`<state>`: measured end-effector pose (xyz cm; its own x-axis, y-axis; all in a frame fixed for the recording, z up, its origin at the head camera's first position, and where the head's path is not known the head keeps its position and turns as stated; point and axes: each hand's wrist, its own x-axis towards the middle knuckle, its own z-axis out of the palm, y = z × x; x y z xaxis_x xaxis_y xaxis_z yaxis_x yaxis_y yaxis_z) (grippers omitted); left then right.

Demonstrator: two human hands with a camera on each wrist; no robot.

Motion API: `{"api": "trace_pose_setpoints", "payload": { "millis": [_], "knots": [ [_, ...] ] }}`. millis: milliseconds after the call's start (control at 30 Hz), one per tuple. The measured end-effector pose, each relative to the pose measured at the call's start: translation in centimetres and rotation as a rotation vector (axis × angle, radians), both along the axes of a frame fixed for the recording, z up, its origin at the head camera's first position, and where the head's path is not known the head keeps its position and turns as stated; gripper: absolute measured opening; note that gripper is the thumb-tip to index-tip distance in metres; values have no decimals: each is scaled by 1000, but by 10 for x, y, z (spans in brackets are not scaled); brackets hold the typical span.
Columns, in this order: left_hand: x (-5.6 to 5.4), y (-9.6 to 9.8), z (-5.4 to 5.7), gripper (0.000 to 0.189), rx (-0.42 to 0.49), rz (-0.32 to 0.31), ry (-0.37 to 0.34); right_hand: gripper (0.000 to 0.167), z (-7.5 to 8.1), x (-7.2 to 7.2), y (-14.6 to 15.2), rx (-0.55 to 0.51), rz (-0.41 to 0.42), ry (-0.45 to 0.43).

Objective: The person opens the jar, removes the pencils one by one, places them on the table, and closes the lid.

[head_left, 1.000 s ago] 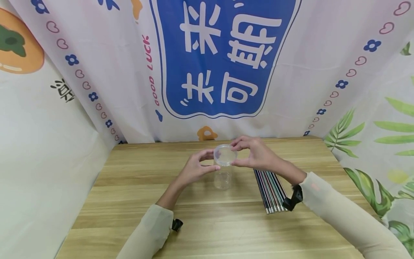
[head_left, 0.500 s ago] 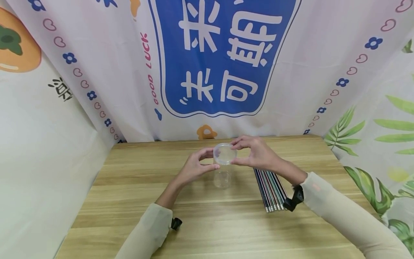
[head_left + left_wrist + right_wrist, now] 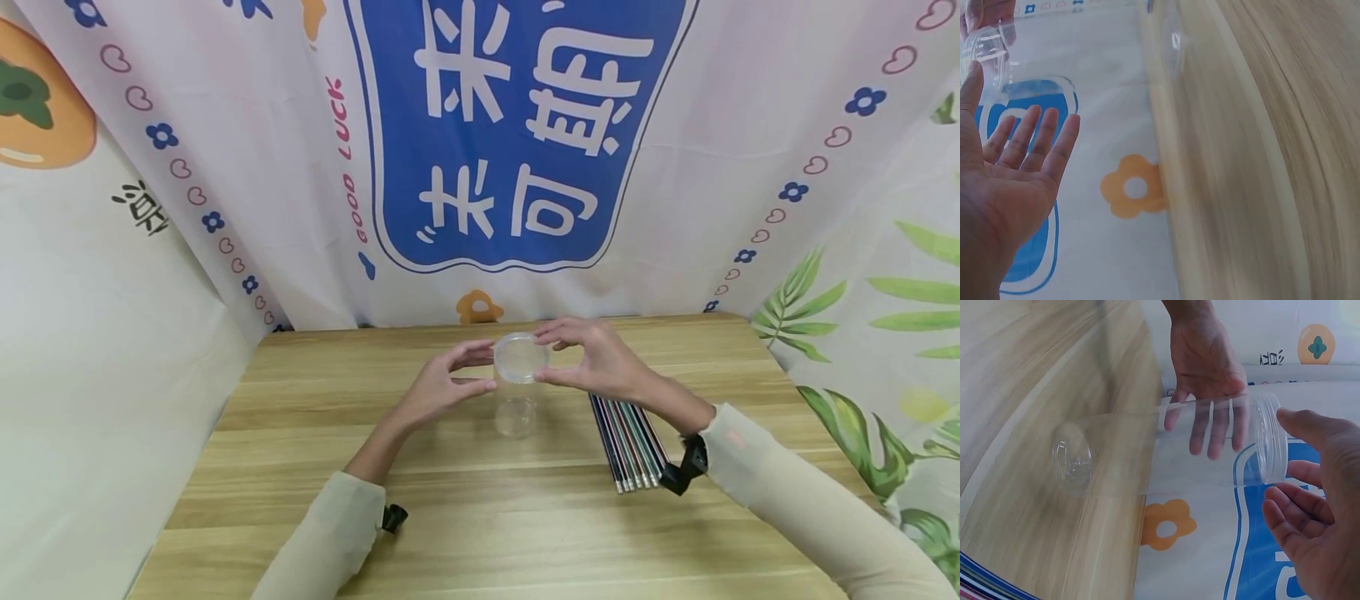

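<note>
A tall clear plastic jar (image 3: 516, 417) stands upright on the wooden table, its lid (image 3: 521, 358) at the top. My right hand (image 3: 596, 364) pinches the lid's rim between thumb and fingers from the right. In the right wrist view, the thumb lies at the ribbed lid (image 3: 1270, 439), with the fingers on the opposite side. To the left of the jar, my left hand (image 3: 442, 387) has its fingers relaxed and a little apart from the wall. The left wrist view shows the left palm (image 3: 1010, 194) with fingers extended, holding nothing.
A row of several dark striped pencils (image 3: 626, 442) with metal-banded ends lies right of the jar, partly under my right forearm. Behind the table's (image 3: 480, 533) back edge hangs a printed cloth (image 3: 300, 200). More cloth hangs at both sides.
My left hand has let go of the jar and moved slightly left, its fingers spreading. The right hand keeps its hold on the lid, and the jar stays in place.
</note>
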<state>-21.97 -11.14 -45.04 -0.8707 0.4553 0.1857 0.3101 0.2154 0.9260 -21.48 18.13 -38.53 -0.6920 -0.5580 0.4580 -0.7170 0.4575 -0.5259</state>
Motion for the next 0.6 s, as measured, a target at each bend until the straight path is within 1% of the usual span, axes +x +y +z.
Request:
{"api": "trace_pose_setpoints", "payload": {
  "millis": [100,200,367,500,600],
  "knots": [
    [1,-11,-2,60,-16,27,14,47,-1,0,5,-10,10,-11],
    [1,-22,-4,58,-20,52,29,45,-3,-1,13,-1,1,-16],
    [3,-41,-7,55,-32,91,35,43,-11,-4,29,48,-44,-9],
    [4,-56,-12,55,-106,143,51,46,-18,-7,44,100,-93,-19],
    [2,-68,-18,58,-190,178,87,49,-25,-12,57,159,-129,-23]
  ]
}}
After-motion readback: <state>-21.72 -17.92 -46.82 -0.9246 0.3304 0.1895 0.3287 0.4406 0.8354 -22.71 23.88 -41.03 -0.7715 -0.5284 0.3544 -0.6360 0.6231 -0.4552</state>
